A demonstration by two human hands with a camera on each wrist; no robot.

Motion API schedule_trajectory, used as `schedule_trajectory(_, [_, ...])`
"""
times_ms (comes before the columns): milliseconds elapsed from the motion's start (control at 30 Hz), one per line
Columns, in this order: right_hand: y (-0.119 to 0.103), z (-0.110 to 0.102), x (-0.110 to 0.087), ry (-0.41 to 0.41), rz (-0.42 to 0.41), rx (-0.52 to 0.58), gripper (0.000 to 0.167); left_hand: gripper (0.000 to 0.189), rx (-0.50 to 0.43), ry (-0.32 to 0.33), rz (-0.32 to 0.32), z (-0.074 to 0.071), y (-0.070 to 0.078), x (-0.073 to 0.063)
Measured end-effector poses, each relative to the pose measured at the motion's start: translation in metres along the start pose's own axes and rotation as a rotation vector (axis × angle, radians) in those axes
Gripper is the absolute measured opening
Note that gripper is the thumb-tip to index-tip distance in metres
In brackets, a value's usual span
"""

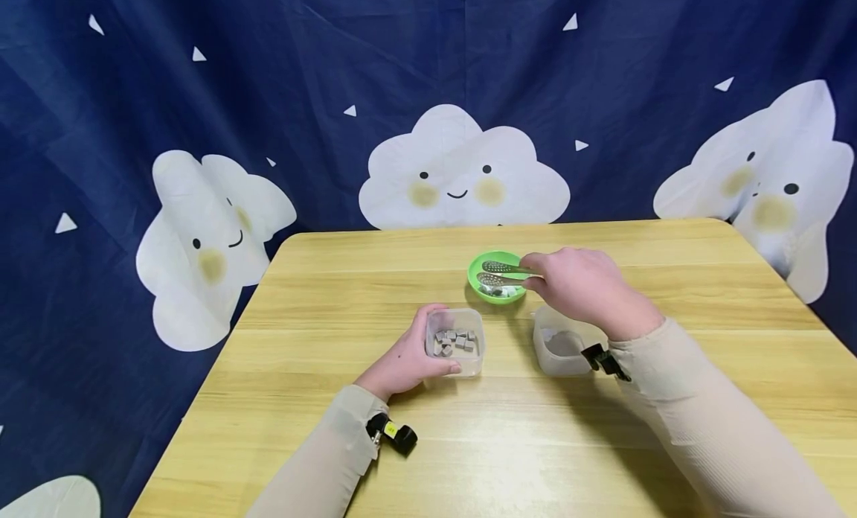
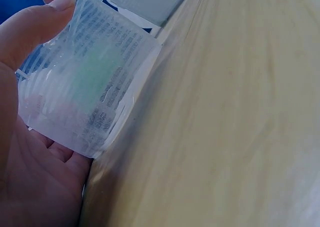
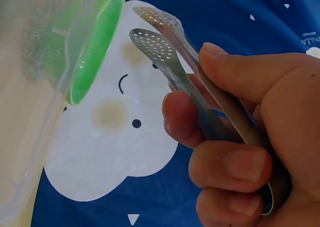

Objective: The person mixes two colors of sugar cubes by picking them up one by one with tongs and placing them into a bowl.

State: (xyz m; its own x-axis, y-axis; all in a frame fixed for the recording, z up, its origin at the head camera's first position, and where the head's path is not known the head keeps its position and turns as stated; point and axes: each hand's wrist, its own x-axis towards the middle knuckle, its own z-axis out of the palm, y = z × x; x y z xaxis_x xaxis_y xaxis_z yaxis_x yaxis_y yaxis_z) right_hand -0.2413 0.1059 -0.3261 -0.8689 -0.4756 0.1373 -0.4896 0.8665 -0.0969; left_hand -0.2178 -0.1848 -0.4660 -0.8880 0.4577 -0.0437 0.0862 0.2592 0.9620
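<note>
My left hand (image 1: 408,358) grips a clear square plastic container (image 1: 474,365) on the table, thumb on the near side and fingers round the far left corner. Several small grey cubes (image 1: 460,344) lie in it. With my right hand (image 1: 582,283) I hold metal tongs (image 3: 215,99) with perforated tips, thumb on one arm and fingers curled round the other. The tips stand apart with nothing between them, over a green bowl (image 1: 472,274) in the head view. Small whitish and grey pieces (image 1: 498,291) lie in the bowl.
A second clear container (image 1: 556,365) stands under my right forearm, with something greyish inside it. The wooden table (image 1: 495,443) reaches back to a dark blue curtain (image 1: 308,71) printed with white clouds.
</note>
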Motion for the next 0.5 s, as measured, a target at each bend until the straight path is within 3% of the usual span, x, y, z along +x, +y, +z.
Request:
schedule_trajectory(233, [-0.004, -0.005, -0.007, 0.015, -0.039, 0.007, 0.010, 0.104, -0.006, -0.005, 0.000, 0.000, -0.001, 0.001])
schedule_trajectory(500, [-0.017, -0.004, -0.015, -0.001, -0.146, -0.004, 0.021, 0.102, -0.012, -0.010, 0.001, -0.001, 0.000, 0.000])
